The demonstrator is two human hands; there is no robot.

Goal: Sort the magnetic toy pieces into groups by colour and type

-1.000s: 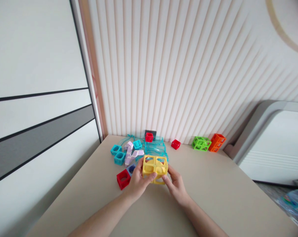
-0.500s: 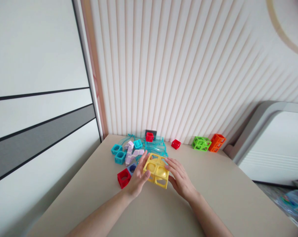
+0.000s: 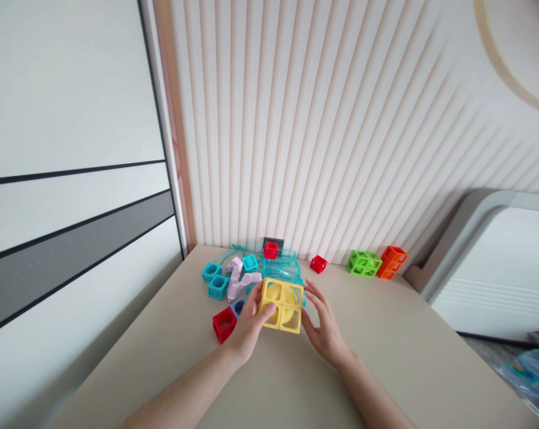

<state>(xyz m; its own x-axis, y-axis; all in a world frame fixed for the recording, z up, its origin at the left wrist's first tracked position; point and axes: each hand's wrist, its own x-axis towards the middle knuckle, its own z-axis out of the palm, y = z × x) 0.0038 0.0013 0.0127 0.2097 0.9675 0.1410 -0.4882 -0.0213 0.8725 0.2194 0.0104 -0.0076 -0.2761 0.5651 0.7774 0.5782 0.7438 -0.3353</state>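
My left hand [image 3: 248, 330] grips a yellow openwork block [image 3: 290, 297] made of joined square frames, its thumb pressed over the face turned toward me. On the block's other side is my right hand [image 3: 326, 329], fingers apart and curved around the right edge; whether a fingertip touches it I cannot tell. Close by my left hand lie a red hollow cube [image 3: 224, 325] and a blue cube [image 3: 238, 307], the latter partly hidden by that hand. A lilac zigzag piece [image 3: 237, 280] is just beyond.
Teal cubes [image 3: 217, 287] sit at the left of the table [image 3: 385, 339]. Toward the wall are a clear teal netted piece [image 3: 280, 269], small red cubes [image 3: 318, 264], a green block [image 3: 364, 263] and an orange block [image 3: 392, 262]. A white panel [image 3: 501, 256] stands at right.
The yellow block has tipped so its flat face is turned toward me. My right hand has come away from its top, and its fingers have spread.
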